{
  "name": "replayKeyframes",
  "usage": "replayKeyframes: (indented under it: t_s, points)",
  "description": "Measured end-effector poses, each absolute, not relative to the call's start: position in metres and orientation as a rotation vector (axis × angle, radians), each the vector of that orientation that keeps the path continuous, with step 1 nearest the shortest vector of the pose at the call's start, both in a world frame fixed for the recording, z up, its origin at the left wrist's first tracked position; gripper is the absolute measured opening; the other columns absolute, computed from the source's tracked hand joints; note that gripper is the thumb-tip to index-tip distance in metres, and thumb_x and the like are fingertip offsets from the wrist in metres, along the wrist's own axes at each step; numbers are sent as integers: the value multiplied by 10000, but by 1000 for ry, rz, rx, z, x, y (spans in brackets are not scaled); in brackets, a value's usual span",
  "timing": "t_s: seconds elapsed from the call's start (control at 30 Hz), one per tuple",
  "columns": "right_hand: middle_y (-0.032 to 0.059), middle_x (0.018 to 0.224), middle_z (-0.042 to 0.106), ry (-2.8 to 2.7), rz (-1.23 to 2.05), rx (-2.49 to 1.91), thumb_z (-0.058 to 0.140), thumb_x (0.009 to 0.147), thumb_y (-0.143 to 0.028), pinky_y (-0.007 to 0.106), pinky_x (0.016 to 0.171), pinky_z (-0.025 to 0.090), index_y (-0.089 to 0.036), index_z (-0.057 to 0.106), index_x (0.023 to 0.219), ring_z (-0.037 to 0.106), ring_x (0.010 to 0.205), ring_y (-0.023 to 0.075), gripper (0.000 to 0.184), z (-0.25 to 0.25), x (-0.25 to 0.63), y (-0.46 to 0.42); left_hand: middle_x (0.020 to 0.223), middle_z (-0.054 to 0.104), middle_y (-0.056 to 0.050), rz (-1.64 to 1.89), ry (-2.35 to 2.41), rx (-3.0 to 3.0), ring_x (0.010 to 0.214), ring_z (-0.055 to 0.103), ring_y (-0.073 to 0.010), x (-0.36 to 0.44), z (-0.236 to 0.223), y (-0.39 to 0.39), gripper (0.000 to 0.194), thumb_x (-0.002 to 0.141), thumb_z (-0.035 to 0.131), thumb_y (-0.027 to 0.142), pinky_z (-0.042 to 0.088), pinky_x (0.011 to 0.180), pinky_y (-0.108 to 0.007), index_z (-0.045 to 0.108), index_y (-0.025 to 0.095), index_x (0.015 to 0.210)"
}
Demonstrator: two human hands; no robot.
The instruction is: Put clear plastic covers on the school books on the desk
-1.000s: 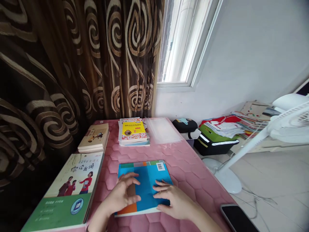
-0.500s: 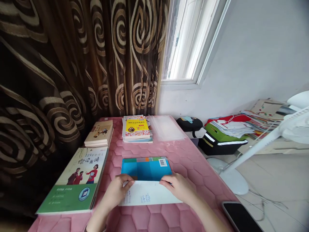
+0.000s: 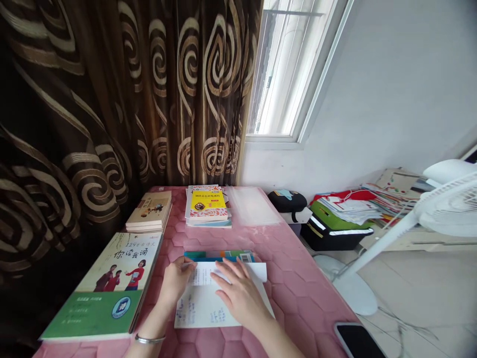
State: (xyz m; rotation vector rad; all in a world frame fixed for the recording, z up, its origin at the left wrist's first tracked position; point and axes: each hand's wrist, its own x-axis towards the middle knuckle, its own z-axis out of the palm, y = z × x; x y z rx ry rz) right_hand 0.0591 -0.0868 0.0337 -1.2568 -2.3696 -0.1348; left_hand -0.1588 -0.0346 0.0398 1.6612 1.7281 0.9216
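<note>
A book with a blue cover (image 3: pixel 218 258) lies on the pink quilted surface in front of me. Over most of it spreads a white page (image 3: pixel 201 308) with printed lines and blue handwriting. My left hand (image 3: pixel 177 281), wearing a silver bangle, pinches the page's upper left edge between thumb and fingers. Across the right part of the page my right hand (image 3: pixel 240 293) lies flat with fingers spread. Beyond its fingers the white sheet's edge (image 3: pixel 261 272) sticks out to the right. A strip of blue, green and orange cover shows along the top.
At left lie a large green-and-white book (image 3: pixel 100 288) and a small tan stack (image 3: pixel 149 211). Farther back are books topped by a yellow-banded one (image 3: pixel 208 200) and clear plastic sheets (image 3: pixel 255 206). A phone (image 3: pixel 357 340) rests front right; a white fan (image 3: pixel 346 278) stands beyond.
The white page now covers more of the blue cover. My right hand has let go of the page edge and moved left, flat onto the page. The left hand still pinches the edge.
</note>
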Motion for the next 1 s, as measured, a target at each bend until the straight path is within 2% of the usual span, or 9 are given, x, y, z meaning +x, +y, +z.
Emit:
replayKeyframes:
  t_s: [0.07, 0.17, 0.27, 0.33, 0.5, 0.6, 0.77, 0.87, 1.0]
  points:
    - [-1, 1507, 427, -2410, -165, -1254, 578, 924, -331, 538, 1124, 282, -348, 490, 1376, 375, 1372, 277, 461, 22, 51, -84, 686, 700, -14, 904, 1761, 1730, 646, 653, -189, -155, 43, -34, 180, 800, 546, 313, 450, 603, -257, 686, 201, 804]
    - [-7, 1572, 304, -2388, -233, -1323, 570, 923, -313, 542, 1097, 317, -371, 410, 1435, 314, 1411, 302, 539, 5, 50, -77, 964, 711, -114, 1032, 1989, 1980, 855, 667, -254, -148, 41, -52, 253, 836, 507, 203, 490, 741, -354, 660, 156, 1032]
    - [23, 1556, 336, -2340, -315, -1375, 531, 925, -210, 524, 1090, 322, -358, 375, 1461, 344, 1399, 297, 577, -4, 54, -71, 1142, 656, -149, 1076, 2042, 2391, 994, 626, -299, -136, 24, -86, 315, 875, 483, 172, 476, 841, -465, 613, 190, 1162]
    - [41, 1536, 373, -2313, -368, -1384, 504, 915, -134, 506, 1092, 316, -338, 371, 1467, 366, 1389, 282, 603, -7, 56, -69, 1160, 665, -110, 975, 1645, 2715, 1017, 632, -257, -128, 4, -106, 306, 846, 546, 157, 493, 868, -402, 615, 220, 1138]
    - [19, 1505, 430, -2290, -370, -1350, 485, 943, -156, 473, 1123, 272, -307, 446, 1418, 393, 1376, 239, 500, -8, 54, -66, 1285, 636, -98, 507, 1246, 2896, 1144, 606, -288, -117, -34, -120, 532, 742, 746, 458, 515, 929, -380, 596, 247, 1207]
    - [34, 1491, 450, -2290, -352, -1352, 490, 949, -188, 474, 1139, 254, -269, 487, 1388, 392, 1375, 237, 446, -6, 52, -63, 1359, 581, -137, 314, 1320, 2846, 1226, 554, -314, -109, -32, -114, 629, 757, 741, 472, 494, 988, -416, 553, 203, 1294]
    - [76, 1490, 448, -2303, -333, -1389, 453, 949, -176, 504, 1154, 227, -195, 479, 1403, 368, 1388, 252, 456, 13, 49, -50, 1321, 592, -179, 92, 1226, 2887, 1237, 535, -351, -93, -6, -109, 420, 891, 601, 312, 509, 957, -470, 579, 143, 1274]
    - [67, 1512, 416, -2333, -294, -1400, 427, 950, -166, 517, 1157, 207, -214, 474, 1411, 324, 1412, 258, 465, 26, 46, -40, 1168, 664, -154, 108, 1206, 2793, 1112, 607, -339, -92, 11, -108, 268, 849, 614, 232, 551, 851, -438, 658, 146, 1099]
    - [57, 1527, 391, -2336, -200, -1481, 424, 944, -172, 553, 1133, 224, -259, 469, 1414, 323, 1410, 288, 480, 32, 42, -29, 909, 645, -81, 710, 1424, 2404, 859, 635, -220, -112, 26, -92, 145, 856, 479, 134, 534, 796, -357, 616, 183, 858]
